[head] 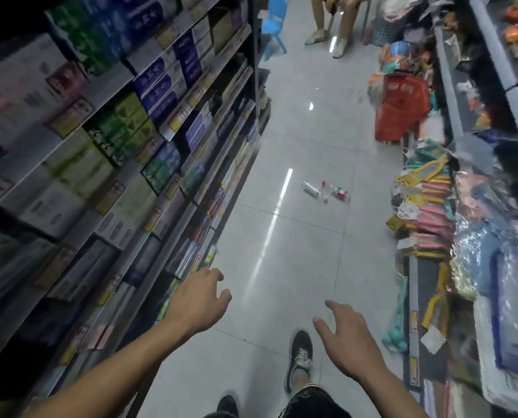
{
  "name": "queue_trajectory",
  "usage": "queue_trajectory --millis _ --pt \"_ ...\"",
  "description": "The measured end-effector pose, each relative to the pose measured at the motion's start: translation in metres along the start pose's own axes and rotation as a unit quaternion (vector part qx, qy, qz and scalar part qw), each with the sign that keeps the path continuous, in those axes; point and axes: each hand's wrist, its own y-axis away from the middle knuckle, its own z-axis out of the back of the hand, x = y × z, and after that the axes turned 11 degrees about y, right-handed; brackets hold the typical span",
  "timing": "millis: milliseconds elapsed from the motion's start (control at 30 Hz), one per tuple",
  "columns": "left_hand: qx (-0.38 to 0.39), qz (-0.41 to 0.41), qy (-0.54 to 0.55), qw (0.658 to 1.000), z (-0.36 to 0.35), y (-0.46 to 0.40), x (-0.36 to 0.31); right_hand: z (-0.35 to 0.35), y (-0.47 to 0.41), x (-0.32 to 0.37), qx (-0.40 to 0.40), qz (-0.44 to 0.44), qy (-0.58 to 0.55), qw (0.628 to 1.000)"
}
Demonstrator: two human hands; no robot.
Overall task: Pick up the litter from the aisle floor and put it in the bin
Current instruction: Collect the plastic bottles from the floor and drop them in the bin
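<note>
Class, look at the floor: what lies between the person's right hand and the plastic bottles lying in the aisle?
In the head view, only bare grey floor tiles lie between the right hand and the plastic bottles; a light reflection streaks the tiles to the left.

Clear plastic bottles (325, 190) lie on glossy, smooth grey floor tiles (285, 267), beyond them a red plastic basket (398, 110) beside crinkly shiny wrappers (480, 236).

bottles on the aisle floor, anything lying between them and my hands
Nothing visible does. Bare floor tiles run from the left hand and right hand to the plastic bottles. Hanging goods crowd the right edge but stay clear of that path. Both hands hold nothing.
</note>
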Motion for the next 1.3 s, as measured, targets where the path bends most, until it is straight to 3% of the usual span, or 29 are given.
queue_trajectory --millis 300,600,967,1300 --pt "-0.058 0.146 0.08 0.984 0.006 -0.059 -0.019 0.064 -0.139 0.03 0.072 0.139 0.078 0.985" --pt "-0.121 0.284 0.17 0.936 -0.003 -0.08 0.042 0.039 -0.225 0.114 0.153 0.253 0.205 0.933" --pt "-0.091 0.418 0.266 0.864 -0.088 -0.17 0.167 -0.082 -0.344 0.205 0.215 0.305 0.334 0.866" --pt "-0.06 0.559 0.324 0.761 -0.292 -0.272 0.251 -0.283 -0.499 0.211 0.275 0.388 0.411 0.778"
